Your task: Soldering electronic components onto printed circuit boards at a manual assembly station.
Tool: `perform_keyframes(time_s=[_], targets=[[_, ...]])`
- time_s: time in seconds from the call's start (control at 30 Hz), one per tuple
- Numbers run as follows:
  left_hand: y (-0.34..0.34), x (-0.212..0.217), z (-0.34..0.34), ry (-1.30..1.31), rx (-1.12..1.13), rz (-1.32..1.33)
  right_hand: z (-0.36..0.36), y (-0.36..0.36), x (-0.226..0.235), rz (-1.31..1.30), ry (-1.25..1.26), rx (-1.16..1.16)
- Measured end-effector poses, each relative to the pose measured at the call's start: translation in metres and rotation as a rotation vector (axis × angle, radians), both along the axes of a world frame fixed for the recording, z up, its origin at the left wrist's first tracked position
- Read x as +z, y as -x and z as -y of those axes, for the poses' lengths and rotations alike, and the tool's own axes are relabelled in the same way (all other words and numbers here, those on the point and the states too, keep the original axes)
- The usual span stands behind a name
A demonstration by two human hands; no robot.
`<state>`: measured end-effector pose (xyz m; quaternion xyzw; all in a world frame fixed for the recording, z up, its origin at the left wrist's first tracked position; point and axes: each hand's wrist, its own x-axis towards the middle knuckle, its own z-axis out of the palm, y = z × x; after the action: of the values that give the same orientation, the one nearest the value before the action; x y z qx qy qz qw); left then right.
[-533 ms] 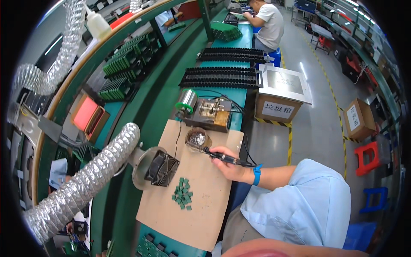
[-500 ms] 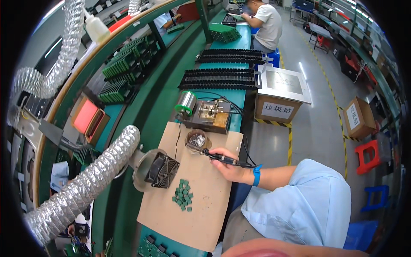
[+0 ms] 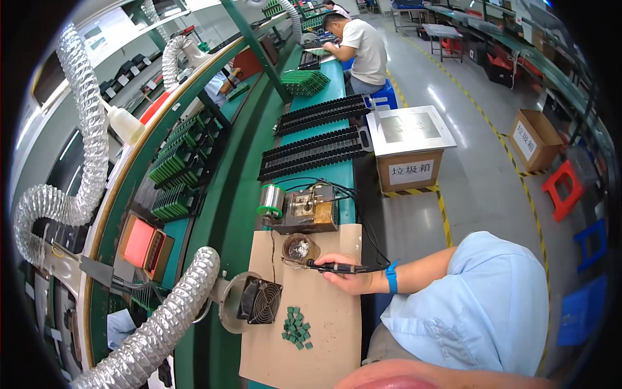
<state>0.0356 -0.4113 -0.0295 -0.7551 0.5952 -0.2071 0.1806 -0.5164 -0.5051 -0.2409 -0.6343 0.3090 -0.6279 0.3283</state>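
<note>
My right hand [image 3: 350, 280] is closed around the black handle of a soldering iron [image 3: 324, 266]. The iron points left, its tip close to the near edge of a brown cup [image 3: 315, 251] with shiny silvery material inside. I cannot tell whether tip and cup touch. A blue strap circles my right wrist. Nearer to me, a loose group of small green square boards [image 3: 298, 327] lies on brown paper [image 3: 337, 311]. Left of them stands a small black fan [image 3: 262, 300]. Past the cup are a spool of solder wire [image 3: 272, 200] and a metal feeder device [image 3: 311, 211]. My left hand is out of view.
A silvery flexible duct [image 3: 168, 305] reaches in at the left. Two black slotted racks [image 3: 311, 152] lie farther along the bench. A cardboard box [image 3: 411, 172] with a metal-topped lid stands on the right. Beyond, a co-worker [image 3: 363, 52] sits at the bench.
The view has tilted up, so the bench appears lower. My right hand keeps hold of the soldering iron, whose tip has shifted slightly toward me at the cup's near edge.
</note>
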Motion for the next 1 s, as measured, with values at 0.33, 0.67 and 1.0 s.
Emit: perform_keyframes(time_s=[0.33, 0.67, 1.0], targets=[[-0.146, -0.113, 0.051, 0.123, -0.108, -0.196, 0.007, 0.003, 0.003, 0.007, 0.084, -0.001], [-0.117, -0.153, -0.170, 0.195, 0.361, -0.312, 0.003, 0.001, -0.003, 0.002, -0.016, 0.011], [0.043, -0.058, -0.195, -0.060, 0.462, -0.586, -0.003, 0.003, -0.004, 0.089, -0.151, 0.145]])
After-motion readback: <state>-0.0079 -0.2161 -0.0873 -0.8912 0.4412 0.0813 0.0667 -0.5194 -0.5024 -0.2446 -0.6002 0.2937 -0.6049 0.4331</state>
